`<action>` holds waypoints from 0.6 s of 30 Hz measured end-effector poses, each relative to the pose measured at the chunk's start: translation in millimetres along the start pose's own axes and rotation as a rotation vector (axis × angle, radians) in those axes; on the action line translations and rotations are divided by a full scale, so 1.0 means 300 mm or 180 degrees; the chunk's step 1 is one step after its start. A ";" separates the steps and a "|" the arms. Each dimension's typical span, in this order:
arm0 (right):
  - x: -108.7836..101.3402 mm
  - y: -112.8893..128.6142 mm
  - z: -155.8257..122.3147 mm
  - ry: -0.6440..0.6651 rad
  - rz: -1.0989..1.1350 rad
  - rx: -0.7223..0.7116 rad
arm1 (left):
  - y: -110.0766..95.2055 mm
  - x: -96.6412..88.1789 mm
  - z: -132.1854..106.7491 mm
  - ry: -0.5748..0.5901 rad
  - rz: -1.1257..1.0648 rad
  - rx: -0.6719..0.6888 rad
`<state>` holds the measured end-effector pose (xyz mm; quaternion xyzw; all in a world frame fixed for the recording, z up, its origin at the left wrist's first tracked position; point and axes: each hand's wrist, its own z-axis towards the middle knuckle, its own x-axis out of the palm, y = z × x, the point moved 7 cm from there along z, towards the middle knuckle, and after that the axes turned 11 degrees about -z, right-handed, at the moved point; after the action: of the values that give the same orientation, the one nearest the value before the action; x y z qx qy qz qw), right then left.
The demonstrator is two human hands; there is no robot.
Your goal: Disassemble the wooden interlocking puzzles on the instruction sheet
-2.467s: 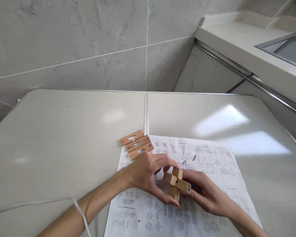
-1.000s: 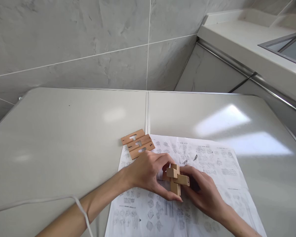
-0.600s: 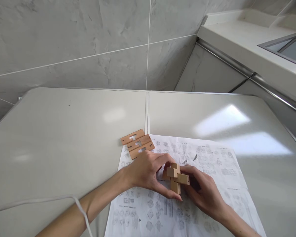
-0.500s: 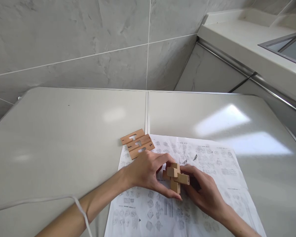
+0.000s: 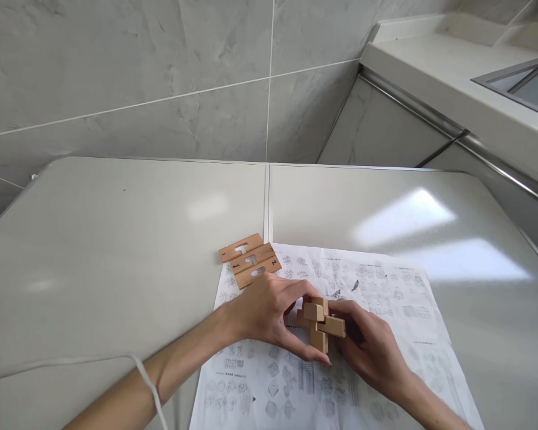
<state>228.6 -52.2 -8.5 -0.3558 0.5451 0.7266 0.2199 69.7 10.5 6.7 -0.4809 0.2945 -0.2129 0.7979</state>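
A small wooden puzzle [image 5: 320,323] of interlocked light-brown bars is held just above a printed instruction sheet [image 5: 385,298]. My left hand [image 5: 264,313] grips it from the left, thumb under it and fingers curled over the top. From the right, my right hand [image 5: 372,349] pinches one of its bars. Both hands are closed on the puzzle. Three flat slotted wooden pieces [image 5: 250,260] lie side by side on the table, just beyond my left hand at the sheet's top-left corner.
The grey table [image 5: 116,239] has a seam down its middle and meets a tiled wall at the back. A white cord [image 5: 72,362] runs across my left forearm. At the right stands a counter [image 5: 452,77] with a metal-framed recess.
The puzzle has been turned in my hands: the bar marked 2 no longer faces the camera. Both hands stay in place on it, and the flat pieces have not moved.
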 end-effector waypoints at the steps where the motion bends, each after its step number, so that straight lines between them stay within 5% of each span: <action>1: 0.001 -0.001 -0.001 0.0010 0.0010 0.0010 | -0.002 0.000 0.001 0.0001 -0.0010 0.0014; 18: 0.009 -0.021 -0.004 0.0054 0.0249 0.0147 | 0.005 0.003 -0.002 0.0073 0.0174 -0.0009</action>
<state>231.6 -51.5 -14.8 -0.3351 0.5771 0.7188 0.1948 70.0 10.4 5.0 -0.4713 0.3170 -0.1961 0.7993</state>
